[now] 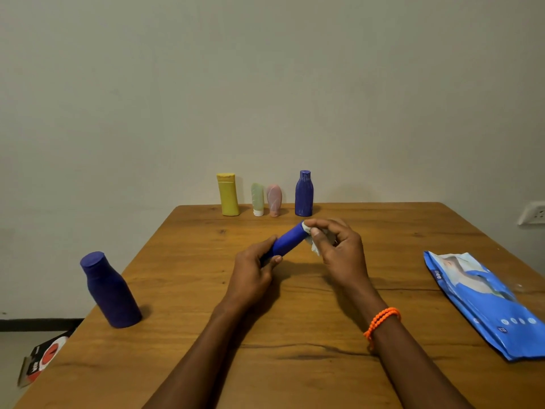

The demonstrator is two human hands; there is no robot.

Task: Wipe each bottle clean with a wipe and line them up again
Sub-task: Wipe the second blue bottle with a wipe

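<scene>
**A:** ok so where's the bottle vs the hands?

**B:** small blue bottle (287, 240) is up off the bench (295, 320), lying tilted between both hands, far end higher. left hand (253, 271) has its grip curled round the lower end, thumb on top. right hand (336, 246) is at the upper end, fingers pinching a white wipe (311, 239) right against the bottle's tip, so that grip is closed on the wipe, with the bottle touching it.

**A:** and the others?

**B:** four standing in a row at the far edge by the wall: yellow bottle (227, 194), green tube (257, 199), pink tube (274, 200), purple bottle (303, 193). tubes just beside each other, the other two a bit apart. another dark purple bottle (110, 290) stands upright alone near the left edge, well apart from the hands.

**A:** wipes pack?

**B:** blue pack (483, 302) lying flat on the right side. orange beaded band (382, 320) on the right wrist too.
</scene>
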